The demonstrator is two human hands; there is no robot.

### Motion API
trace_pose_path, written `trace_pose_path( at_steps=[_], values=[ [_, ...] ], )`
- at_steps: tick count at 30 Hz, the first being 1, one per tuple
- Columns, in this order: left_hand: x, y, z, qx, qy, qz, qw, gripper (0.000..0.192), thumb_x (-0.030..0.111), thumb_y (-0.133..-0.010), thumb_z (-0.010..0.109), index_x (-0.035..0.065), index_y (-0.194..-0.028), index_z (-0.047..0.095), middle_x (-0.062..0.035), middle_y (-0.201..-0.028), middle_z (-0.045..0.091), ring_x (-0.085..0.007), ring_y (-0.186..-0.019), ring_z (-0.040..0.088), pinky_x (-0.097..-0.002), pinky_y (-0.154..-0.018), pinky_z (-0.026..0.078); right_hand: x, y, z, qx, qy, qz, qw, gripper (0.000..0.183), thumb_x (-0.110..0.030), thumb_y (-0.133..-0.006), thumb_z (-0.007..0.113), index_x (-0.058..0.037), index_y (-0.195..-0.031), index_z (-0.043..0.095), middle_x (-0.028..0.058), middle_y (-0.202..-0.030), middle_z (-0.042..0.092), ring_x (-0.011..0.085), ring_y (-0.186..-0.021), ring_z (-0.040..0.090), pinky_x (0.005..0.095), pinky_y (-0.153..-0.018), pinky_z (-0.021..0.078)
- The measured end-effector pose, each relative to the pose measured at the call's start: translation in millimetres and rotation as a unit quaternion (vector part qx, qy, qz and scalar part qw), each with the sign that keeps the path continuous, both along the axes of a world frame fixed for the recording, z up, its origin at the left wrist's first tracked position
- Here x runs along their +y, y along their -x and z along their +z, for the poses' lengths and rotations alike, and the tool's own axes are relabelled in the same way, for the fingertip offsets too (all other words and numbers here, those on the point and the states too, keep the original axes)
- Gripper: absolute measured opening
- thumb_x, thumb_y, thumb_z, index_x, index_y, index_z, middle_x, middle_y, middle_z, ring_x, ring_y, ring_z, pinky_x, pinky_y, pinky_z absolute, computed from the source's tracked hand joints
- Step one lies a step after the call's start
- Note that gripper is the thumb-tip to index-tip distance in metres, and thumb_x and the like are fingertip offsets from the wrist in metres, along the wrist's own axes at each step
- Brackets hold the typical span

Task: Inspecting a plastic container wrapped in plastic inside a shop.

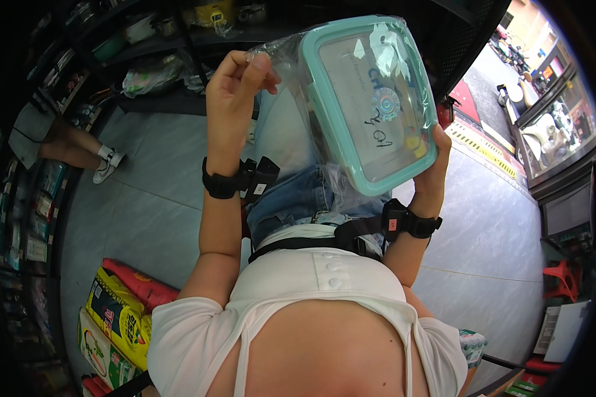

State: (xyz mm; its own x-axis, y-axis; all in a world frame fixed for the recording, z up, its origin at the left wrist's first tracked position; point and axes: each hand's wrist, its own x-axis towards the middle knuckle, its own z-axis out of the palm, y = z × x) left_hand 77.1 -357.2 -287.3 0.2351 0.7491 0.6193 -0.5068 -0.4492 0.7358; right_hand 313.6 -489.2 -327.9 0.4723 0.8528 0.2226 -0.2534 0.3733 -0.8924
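A rectangular food storage container [342, 104] with a teal-rimmed, see-through lid is held up before me, tilted, inside a clear plastic bag [290, 49]. The lid bears a round shiny sticker [387, 104], print and marker writing. My right hand [433, 156] grips the container at its lower right edge, with most of its fingers hidden behind it. Off the container's left side, my left hand [243, 82] pinches a stretched corner of the bag between thumb and forefinger. Below the container, loose film hangs over my jeans.
Dark shelves [149, 47] with pots and wrapped goods stand ahead. At left, a person's legs [79, 141] are beside stocked shelving [39, 213]. Colourful packs [119, 317] sit on the floor at lower left. A doorway with a striped mat [486, 149] and a red stool [562, 280] are at right.
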Motion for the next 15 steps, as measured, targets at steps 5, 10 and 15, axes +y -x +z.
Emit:
trace_pose_path(
  at_steps=[5, 10, 15],
  values=[
    [-3.6, -4.6, 5.0, -0.061, -0.003, 0.043, 0.997, 0.017, 0.019, -0.086, 0.056, 0.0029, -0.086, 0.052, -0.0041, -0.075, 0.058, -0.0094, -0.063, 0.053, -0.0207, -0.059, 0.041, -1.4, 2.2, 3.0, -0.012, -0.003, -0.004, 1.0, 0.058, -0.043, -0.081, 0.045, 0.0004, -0.119, 0.046, 0.0126, -0.111, 0.054, 0.0188, -0.098, 0.053, 0.0286, -0.083, 0.0418],
    [4.3, 1.4, -0.5, -0.066, -0.004, 0.034, 0.997, 0.014, 0.016, -0.087, 0.055, 0.0027, -0.09, 0.051, -0.0046, -0.079, 0.058, -0.0095, -0.064, 0.053, -0.0204, -0.057, 0.042, -3.2, 1.1, 2.0, -0.011, 0.009, -0.003, 1.0, 0.057, -0.043, -0.081, 0.044, 0.0001, -0.119, 0.047, 0.0121, -0.111, 0.054, 0.0184, -0.098, 0.053, 0.0285, -0.083, 0.0418],
    [1.9, 3.6, 2.2, -0.071, -0.013, 0.033, 0.997, 0.013, 0.012, -0.086, 0.055, 0.0025, -0.092, 0.049, -0.0081, -0.083, 0.061, -0.011, -0.067, 0.056, -0.0221, -0.058, 0.044, -2.5, -1.3, 1.0, -0.012, 0.007, 0.005, 1.0, 0.057, -0.043, -0.082, 0.044, -0.0001, -0.119, 0.047, 0.0119, -0.111, 0.054, 0.0183, -0.098, 0.053, 0.0285, -0.083, 0.0421]
  ],
)
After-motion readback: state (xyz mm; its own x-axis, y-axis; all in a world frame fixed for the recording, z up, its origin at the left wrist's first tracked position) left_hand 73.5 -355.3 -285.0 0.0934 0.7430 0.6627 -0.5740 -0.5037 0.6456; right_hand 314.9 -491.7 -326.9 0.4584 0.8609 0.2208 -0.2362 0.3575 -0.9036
